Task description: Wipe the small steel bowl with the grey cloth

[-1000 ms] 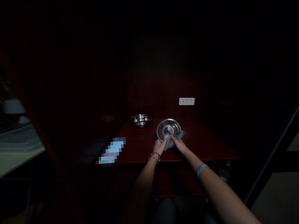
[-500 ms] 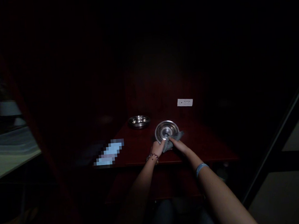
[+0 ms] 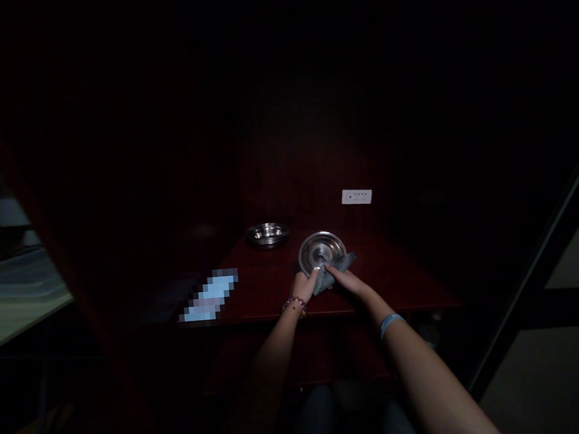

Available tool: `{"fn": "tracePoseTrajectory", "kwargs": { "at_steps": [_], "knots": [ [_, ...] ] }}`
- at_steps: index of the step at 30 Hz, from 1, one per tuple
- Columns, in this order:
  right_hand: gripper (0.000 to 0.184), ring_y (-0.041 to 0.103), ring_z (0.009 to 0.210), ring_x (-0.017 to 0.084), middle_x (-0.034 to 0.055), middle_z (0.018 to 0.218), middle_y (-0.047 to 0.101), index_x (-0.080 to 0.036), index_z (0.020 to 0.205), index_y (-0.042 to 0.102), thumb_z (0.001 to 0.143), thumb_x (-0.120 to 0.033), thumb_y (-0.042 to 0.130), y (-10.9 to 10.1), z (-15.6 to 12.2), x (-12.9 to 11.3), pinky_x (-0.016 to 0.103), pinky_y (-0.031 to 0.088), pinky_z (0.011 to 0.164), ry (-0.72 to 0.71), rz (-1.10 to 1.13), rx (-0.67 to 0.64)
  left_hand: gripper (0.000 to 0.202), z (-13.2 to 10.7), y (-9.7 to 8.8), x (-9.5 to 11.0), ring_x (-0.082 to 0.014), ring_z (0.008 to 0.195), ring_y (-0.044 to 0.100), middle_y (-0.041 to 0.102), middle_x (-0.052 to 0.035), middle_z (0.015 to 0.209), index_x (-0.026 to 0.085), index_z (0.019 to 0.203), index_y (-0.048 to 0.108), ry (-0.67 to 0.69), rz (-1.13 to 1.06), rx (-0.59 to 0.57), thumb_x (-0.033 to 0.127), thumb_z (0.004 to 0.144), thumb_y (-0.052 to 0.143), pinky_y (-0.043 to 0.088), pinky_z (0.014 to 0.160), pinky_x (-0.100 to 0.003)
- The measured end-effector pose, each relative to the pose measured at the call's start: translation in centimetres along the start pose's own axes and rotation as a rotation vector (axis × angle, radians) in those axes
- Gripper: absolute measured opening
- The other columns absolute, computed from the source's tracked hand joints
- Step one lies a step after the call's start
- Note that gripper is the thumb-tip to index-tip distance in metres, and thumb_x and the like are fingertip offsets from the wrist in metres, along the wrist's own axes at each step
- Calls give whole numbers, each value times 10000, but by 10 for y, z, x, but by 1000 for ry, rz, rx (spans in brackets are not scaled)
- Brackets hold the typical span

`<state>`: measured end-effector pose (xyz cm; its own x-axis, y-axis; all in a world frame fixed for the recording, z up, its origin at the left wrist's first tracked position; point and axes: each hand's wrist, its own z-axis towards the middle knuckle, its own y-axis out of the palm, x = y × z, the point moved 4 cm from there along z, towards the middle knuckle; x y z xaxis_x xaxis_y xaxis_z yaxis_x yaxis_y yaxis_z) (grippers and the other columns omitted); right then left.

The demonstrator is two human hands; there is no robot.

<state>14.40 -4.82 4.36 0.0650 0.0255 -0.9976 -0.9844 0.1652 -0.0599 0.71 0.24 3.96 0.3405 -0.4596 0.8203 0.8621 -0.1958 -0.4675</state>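
A shiny metal bowl is tilted toward me above the dark red desk. My left hand grips its lower left rim, thumb on the near edge. My right hand is closed on a grey cloth, which drapes over the bowl's near right rim. The right thumb presses the cloth against the bowl's inside; the other fingers are hidden behind cloth and bowl. Left of the held bowl, a stack of similar metal bowls rests on the desk.
A blurred-out, bright flat object lies at the desk's left edge. On the back panel is a white power socket. Dark side panels rise on both sides. Further left, a pale table holds a clear plastic box.
The view has shifted very slightly, so things sit a little further left. Both hands keep their hold on the bowl and cloth.
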Motion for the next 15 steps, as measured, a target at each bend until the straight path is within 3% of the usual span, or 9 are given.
{"fn": "tracePoseTrajectory", "kwargs": {
  "at_steps": [8,15],
  "knots": [
    [515,593,706,168,119,817,652,-19,1048,599,866,-490,500,-2,-3,0,259,482,660,5,-30,-46,394,-1,0,1,-183,991,643,691,-69,1088,174,1132,637,13,-20,20,406,872,453,466,811,-195],
    [464,609,736,177,100,899,666,-128,1085,605,828,-510,554,-4,-2,5,282,519,666,-28,-3,-43,421,-2,1,2,-194,1010,633,687,-96,1093,152,1140,634,8,4,10,430,884,449,463,837,-231]
  ]
}}
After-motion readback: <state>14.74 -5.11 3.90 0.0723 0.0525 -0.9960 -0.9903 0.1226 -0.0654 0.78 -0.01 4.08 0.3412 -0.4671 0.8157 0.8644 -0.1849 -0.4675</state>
